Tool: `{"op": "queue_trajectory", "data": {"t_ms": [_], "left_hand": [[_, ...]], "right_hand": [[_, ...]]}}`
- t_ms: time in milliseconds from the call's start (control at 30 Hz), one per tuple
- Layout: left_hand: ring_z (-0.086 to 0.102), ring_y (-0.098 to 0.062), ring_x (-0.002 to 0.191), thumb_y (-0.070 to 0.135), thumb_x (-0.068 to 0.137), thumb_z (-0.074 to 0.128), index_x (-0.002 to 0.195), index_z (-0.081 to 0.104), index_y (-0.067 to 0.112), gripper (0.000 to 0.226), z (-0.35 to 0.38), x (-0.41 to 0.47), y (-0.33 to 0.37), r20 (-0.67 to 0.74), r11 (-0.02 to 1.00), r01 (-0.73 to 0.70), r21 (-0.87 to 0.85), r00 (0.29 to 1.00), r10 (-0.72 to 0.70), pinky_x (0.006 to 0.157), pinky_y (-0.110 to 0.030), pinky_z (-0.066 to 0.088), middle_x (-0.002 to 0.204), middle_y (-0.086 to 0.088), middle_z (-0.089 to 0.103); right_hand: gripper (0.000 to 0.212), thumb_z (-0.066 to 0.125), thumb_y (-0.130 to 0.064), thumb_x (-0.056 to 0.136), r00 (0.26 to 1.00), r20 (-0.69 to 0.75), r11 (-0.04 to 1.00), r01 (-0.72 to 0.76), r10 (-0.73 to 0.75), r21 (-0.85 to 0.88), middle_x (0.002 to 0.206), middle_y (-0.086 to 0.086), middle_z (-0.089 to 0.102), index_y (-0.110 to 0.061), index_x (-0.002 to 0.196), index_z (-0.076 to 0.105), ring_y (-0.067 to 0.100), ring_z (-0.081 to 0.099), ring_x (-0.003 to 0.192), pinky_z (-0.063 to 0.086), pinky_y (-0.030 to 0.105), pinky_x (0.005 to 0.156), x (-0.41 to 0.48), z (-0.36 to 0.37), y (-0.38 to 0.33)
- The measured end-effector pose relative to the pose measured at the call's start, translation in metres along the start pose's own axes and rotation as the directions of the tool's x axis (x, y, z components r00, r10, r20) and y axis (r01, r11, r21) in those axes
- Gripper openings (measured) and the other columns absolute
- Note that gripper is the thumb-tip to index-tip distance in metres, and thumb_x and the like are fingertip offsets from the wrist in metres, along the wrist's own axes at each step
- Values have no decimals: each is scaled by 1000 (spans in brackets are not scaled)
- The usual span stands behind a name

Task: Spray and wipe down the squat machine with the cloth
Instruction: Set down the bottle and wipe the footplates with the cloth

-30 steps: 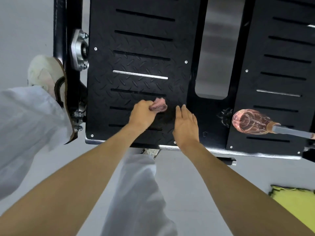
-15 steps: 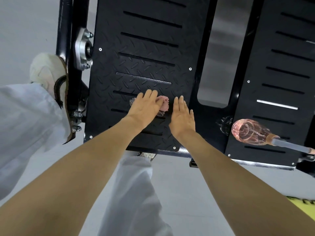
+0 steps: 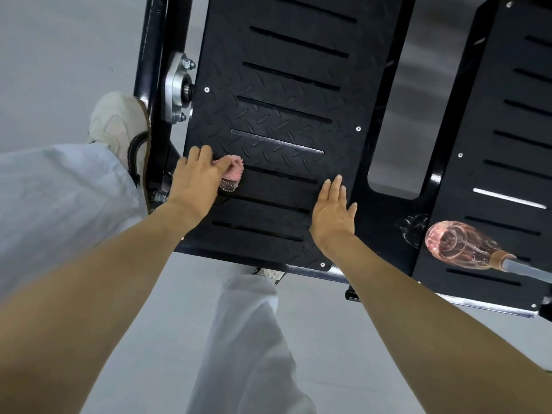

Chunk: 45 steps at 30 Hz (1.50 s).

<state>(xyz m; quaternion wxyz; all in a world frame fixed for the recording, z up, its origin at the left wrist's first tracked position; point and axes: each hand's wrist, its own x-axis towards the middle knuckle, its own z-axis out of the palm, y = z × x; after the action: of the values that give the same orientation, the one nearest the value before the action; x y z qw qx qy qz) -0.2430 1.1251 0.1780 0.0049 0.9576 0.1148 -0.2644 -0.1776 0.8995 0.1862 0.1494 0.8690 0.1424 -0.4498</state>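
At far left, shoe [image 3: 116,124] sits beside frame [image 3: 149,55]. Left hand [image 3: 195,177] grips the bunched pink cloth [image 3: 231,173], pressed on left plate [image 3: 283,115] near its left edge. Half a second ago the cloth was mid-plate next to the other hand, so a leftward stroke just ran. Right hand [image 3: 331,213] lies flat on the same plate, fingers straight, holding nothing, roughly where it was. Hands are now well apart. Bottle [image 3: 460,245] lies on right plate [image 3: 507,144], untouched. Judgement: wiping is under way and the lower band of left plate looks covered. Upper slots and right plate are likely still to do
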Motion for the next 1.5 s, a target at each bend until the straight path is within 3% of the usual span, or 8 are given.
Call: {"op": "queue_trajectory", "data": {"t_ms": [167, 300, 433, 567, 833, 1000, 1100, 1500], "left_hand": [[44, -37, 109, -2, 83, 55, 129, 50, 10, 47, 1, -3, 16, -44, 952, 257, -168, 962, -268, 83, -45, 43, 117, -17, 46], [44, -36, 113, -4, 84, 51, 135, 48, 12, 54, 1, -6, 44, 86, 668, 514, -538, 822, -563, 85, -45, 44, 123, -16, 47], [42, -31, 114, -3, 85, 51, 141, 43, 16, 59, 2, -5, 85, 91, 694, 393, -603, 898, -429, 87, -41, 44, 123, -13, 47], [41, -30, 115, -2, 86, 52, 142, 40, 17, 60, -1, 1, 124, 137, 702, 370, -608, 920, -367, 88, -40, 44, 124, -11, 46], [38, -29, 118, 8, 93, 49, 145, 33, 18, 56, -6, 7, 166, 113, 871, 63, -487, 994, -9, 92, -39, 39, 129, -11, 40], [36, -29, 118, 5, 87, 52, 145, 32, 21, 64, -20, 18, 140, -158, 913, -330, -239, 941, 298, 92, -38, 33, 125, -10, 38], [37, -32, 118, 2, 86, 51, 146, 30, 20, 66, -33, 40, 137, -251, 950, -286, -126, 936, 248, 95, -40, 34, 128, -14, 38], [32, -32, 124, 8, 84, 59, 143, 33, 19, 65, -37, 65, 105, -60, 960, -275, 60, 959, 279, 99, -41, 33, 133, -14, 32]], "right_hand": [[93, 61, -16, 91, 1000, 3, 987, -12, 12, 162, 156, 16, -22, 0, 150, -10, 31, -4, 148, 16, 48, 118, 0, -4, -4], [69, 48, -1, 90, 994, -87, 851, -8, 62, 524, 161, 9, -4, 0, 150, 15, 28, 7, 148, 24, 40, 118, 5, -5, -2], [67, 40, 13, 86, 971, -151, 623, 4, 183, 782, 161, -2, 10, -6, 149, 27, 23, 23, 144, 35, 18, 100, 3, 3, 8], [72, 38, 14, 86, 977, -141, 583, 23, 158, 812, 161, -4, 8, -10, 152, 22, 25, 11, 147, 22, 31, 117, 3, 11, 16], [68, 46, 9, 87, 977, -170, 663, 45, 125, 747, 160, 6, 12, -6, 149, 24, 26, 20, 145, 20, 37, 119, 2, 6, 20], [67, 54, 0, 89, 962, -241, 791, 49, 126, 610, 158, 15, 14, -3, 149, 24, 29, 32, 139, 31, 38, 112, 5, -5, 18], [70, 58, -1, 87, 952, -262, 805, 27, 161, 592, 159, 15, 6, -1, 148, 24, 27, 24, 142, 33, 39, 112, 11, -14, 17], [79, 54, -5, 90, 980, -182, 868, 17, 85, 497, 160, 7, -7, -7, 153, 5, 23, 6, 147, 29, 39, 114, 23, -29, 15]]}}
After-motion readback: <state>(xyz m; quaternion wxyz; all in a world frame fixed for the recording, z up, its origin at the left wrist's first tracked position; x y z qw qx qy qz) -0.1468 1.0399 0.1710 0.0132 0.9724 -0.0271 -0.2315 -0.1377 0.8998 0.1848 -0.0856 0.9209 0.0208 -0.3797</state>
